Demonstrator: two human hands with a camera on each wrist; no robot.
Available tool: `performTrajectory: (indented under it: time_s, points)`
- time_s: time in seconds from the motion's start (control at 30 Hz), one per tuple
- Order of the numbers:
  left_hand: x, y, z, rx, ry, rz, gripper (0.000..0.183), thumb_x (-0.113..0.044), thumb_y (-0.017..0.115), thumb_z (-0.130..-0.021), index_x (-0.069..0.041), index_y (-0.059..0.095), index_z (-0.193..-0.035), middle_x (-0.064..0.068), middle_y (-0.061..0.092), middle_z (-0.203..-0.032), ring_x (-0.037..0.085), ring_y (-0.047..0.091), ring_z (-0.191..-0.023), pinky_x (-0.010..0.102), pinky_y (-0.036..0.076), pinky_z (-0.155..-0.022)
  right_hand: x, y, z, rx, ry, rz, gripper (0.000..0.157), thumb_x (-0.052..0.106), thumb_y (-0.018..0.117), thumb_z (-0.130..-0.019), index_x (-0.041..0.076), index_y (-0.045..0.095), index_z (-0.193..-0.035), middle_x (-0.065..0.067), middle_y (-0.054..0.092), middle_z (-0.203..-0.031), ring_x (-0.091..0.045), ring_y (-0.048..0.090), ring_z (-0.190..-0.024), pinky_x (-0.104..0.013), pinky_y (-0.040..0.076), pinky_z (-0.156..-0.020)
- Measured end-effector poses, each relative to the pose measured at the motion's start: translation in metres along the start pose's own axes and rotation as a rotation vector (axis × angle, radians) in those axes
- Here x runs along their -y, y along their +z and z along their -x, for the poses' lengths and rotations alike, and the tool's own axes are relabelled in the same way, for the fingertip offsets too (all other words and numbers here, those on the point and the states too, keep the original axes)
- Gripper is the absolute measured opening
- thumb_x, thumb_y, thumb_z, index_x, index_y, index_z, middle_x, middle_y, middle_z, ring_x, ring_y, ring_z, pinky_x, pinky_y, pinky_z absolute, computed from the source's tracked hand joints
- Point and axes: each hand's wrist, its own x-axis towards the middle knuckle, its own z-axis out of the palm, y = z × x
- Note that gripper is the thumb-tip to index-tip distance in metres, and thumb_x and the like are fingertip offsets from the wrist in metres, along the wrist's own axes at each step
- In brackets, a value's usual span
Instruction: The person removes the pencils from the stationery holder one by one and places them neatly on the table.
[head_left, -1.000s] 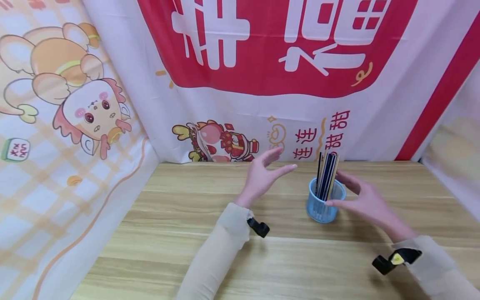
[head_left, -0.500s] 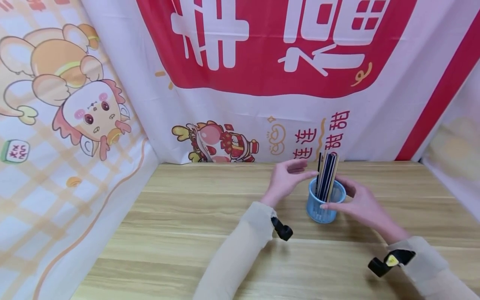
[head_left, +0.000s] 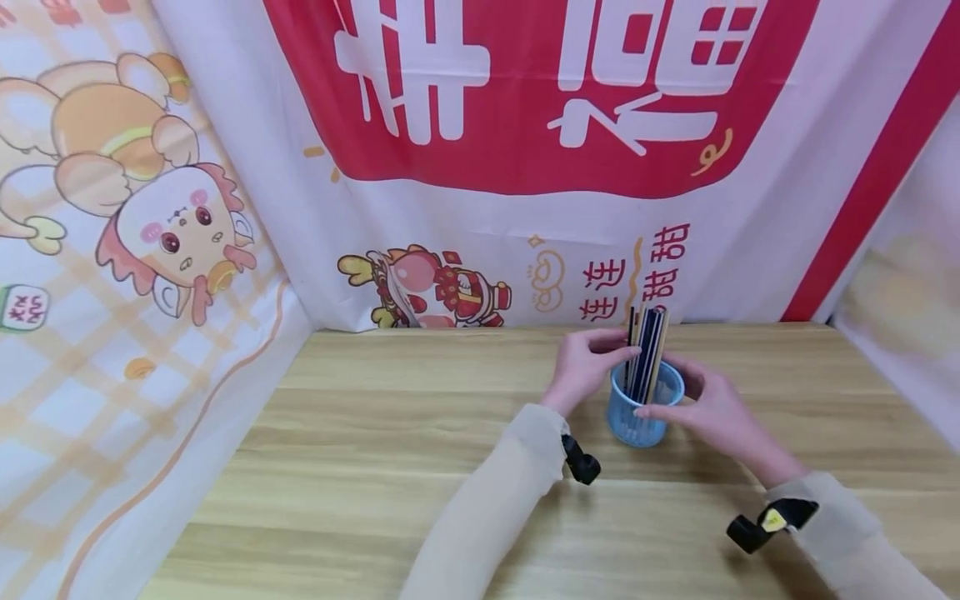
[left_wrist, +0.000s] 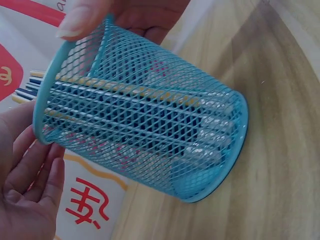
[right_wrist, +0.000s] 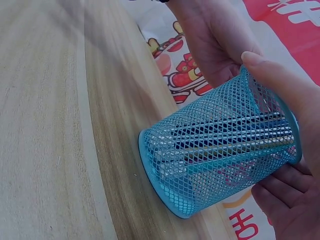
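A blue mesh pen cup (head_left: 636,423) stands upright on the wooden table, holding several slim pen-like sticks (head_left: 647,354) in black, white and gold. Through the mesh in the left wrist view, the sticks (left_wrist: 135,110) show clear lower ends. My right hand (head_left: 716,412) holds the cup's rim, thumb in front and fingers round the far side. From the left, my left hand (head_left: 585,367) pinches at the upper part of the sticks with its thumb across them. Its fingers (left_wrist: 37,172) curl beside the rim in the left wrist view; their exact contact is partly hidden.
The wooden table (head_left: 375,467) extends left and in front of the cup. Close behind the cup hangs a red and white printed cloth (head_left: 495,167). Another patterned cloth (head_left: 172,358) borders the table on the left.
My left hand has moved right, from apart from the cup to the sticks. The right thumb has shifted slightly left along the cup's front. The cup stays in place on the table.
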Motion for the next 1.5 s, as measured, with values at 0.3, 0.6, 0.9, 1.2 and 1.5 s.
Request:
performTrajectory:
  time_s: [0.3,0.6,0.9,1.2,1.5]
  points:
    - [0.002,0.006,0.002,-0.036,0.043,0.017,0.027,-0.019,0.083,-0.088,-0.014,0.078,-0.114,-0.009,0.076,-0.095,-0.001,0.069,-0.086,0.017,0.056,-0.079,-0.001,0.003,0.003,-0.019,-0.016,0.019,0.086,0.036,0.089,-0.081,0.006,0.047,-0.15,-0.017,0.055,-0.144,-0.037,0.054,-0.127,-0.051,0.044,-0.108]
    - [-0.001,0.003,0.0,-0.068,0.055,0.061,0.025,-0.015,0.084,-0.087,-0.013,0.078,-0.111,-0.009,0.076,-0.09,0.001,0.069,-0.083,0.019,0.058,-0.076,0.0,0.001,0.001,-0.005,0.007,0.002,0.09,0.038,0.088,-0.082,0.005,0.043,-0.152,-0.021,0.052,-0.146,-0.041,0.051,-0.13,-0.06,0.04,-0.108]
    - [-0.005,0.0,0.0,-0.076,0.039,0.078,0.027,-0.017,0.084,-0.086,-0.015,0.078,-0.112,-0.011,0.076,-0.091,0.001,0.07,-0.085,0.019,0.057,-0.079,0.001,-0.001,0.002,0.014,0.02,-0.006,0.093,0.039,0.086,-0.083,0.006,0.039,-0.155,-0.022,0.049,-0.149,-0.042,0.05,-0.131,-0.061,0.04,-0.108]
    - [-0.009,-0.003,0.002,-0.11,0.056,0.152,0.025,-0.012,0.085,-0.084,-0.01,0.078,-0.108,-0.008,0.076,-0.091,0.005,0.071,-0.085,0.021,0.059,-0.078,0.002,-0.001,0.003,0.024,0.048,-0.011,0.095,0.04,0.086,-0.083,0.006,0.036,-0.157,-0.023,0.047,-0.15,-0.044,0.049,-0.131,-0.063,0.039,-0.108]
    - [-0.014,-0.009,0.002,-0.135,0.092,0.156,0.023,-0.015,0.084,-0.085,-0.014,0.078,-0.107,-0.011,0.073,-0.092,0.008,0.07,-0.082,0.024,0.06,-0.076,0.003,-0.002,0.003,0.027,0.052,-0.007,0.095,0.039,0.086,-0.084,0.007,0.035,-0.158,-0.023,0.047,-0.151,-0.044,0.049,-0.131,-0.064,0.039,-0.108]
